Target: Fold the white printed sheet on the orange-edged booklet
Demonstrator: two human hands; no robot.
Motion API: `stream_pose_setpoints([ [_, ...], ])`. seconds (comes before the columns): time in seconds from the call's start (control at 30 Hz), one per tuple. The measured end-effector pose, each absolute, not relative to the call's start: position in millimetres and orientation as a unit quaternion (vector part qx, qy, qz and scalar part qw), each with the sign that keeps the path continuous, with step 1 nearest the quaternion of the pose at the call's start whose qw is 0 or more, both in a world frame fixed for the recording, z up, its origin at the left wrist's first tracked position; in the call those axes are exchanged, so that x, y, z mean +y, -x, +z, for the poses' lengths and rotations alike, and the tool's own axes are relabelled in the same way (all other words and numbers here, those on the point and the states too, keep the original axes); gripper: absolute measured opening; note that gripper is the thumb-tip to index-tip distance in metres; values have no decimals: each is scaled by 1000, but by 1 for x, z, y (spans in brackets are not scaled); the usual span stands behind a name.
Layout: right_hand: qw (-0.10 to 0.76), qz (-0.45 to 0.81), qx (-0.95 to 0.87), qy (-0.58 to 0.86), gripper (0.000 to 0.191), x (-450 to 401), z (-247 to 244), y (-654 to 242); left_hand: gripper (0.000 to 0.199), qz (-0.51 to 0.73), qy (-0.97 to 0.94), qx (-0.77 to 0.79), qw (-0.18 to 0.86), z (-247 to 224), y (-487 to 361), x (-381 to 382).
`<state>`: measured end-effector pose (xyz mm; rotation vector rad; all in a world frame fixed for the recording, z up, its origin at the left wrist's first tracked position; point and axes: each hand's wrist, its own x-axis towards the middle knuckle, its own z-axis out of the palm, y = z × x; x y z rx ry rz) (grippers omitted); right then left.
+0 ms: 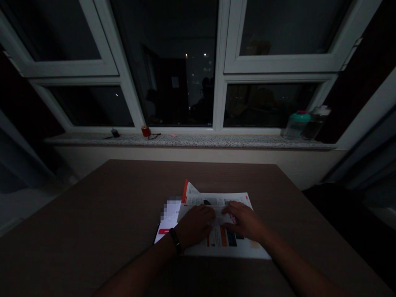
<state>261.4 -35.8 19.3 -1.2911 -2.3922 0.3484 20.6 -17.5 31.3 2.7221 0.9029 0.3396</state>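
A printed sheet of paper (229, 251), with orange and dark picture blocks, lies on the brown table (130, 181). Its far left corner, edged in orange, sticks up as a folded point. My left hand (198, 222), with a black band at the wrist, rests on the left part of the sheet, its fingers stretched toward the middle. Opposite it, my right hand (243, 218) touches the right part, thumb and fingers apart. A bright, screen-like flat thing (170, 222) with a red mark lies at the sheet's left, partly covered by it.
Behind the table runs a speckled stone windowsill (198, 141) under dark windows. On it are a small dark item (115, 133), a red jar-like thing (145, 131), a teal-topped bottle (297, 125) and another clear bottle (315, 123). Curtains hang at both sides.
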Motion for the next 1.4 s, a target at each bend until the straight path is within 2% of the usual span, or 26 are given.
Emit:
stream_pose_setpoints([
  [0.1, 196, 109, -862, 455, 15, -33, 17, -262, 22, 115, -934, 317, 116, 30, -21, -15],
  [0.3, 210, 88, -861, 455, 16, -32, 15, -260, 11, 113, -930, 335, 105, 26, -22, -12],
  [0.57, 287, 152, -820, 471, 9, -29, 7, -264, 13, 134, -902, 392, 125, 28, -23, -12],
  [0.73, 323, 190, -788, 488, 18, -27, 3, -262, 20, 132, -884, 422, 150, 29, -22, -10],
  [0.97, 346, 203, -776, 487, 23, -28, 3, -259, 26, 149, -878, 427, 160, 29, -21, -11],
  [1.23, 382, 199, -761, 486, 15, -27, 4, -260, 27, 136, -880, 430, 152, 29, -21, -10],
  [1.4, 387, 213, -760, 476, 26, -29, 7, -260, 28, 143, -880, 426, 153, 29, -20, -10],
])
